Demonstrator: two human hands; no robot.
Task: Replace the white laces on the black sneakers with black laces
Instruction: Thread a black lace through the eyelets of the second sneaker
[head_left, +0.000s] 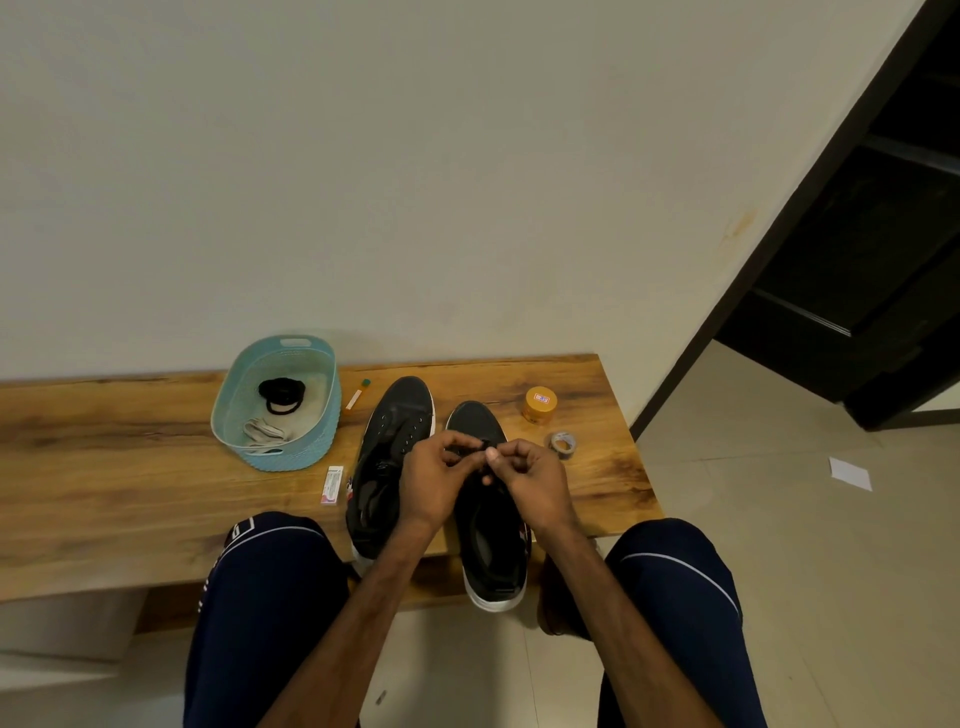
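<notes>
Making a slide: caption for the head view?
Left hand and right hand pinch a black lace over a black sneaker on a wooden bench.

bare forearms (371, 597), navy trousers (675, 623) with thin white piping and white markings.

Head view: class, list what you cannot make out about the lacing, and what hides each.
- Eyelets of the sneaker under the hands: head view, covered by the left hand and right hand.
- Black lace they pinch: head view, path lost, black on black.
- Print on the white packet: head view, too small.
</notes>
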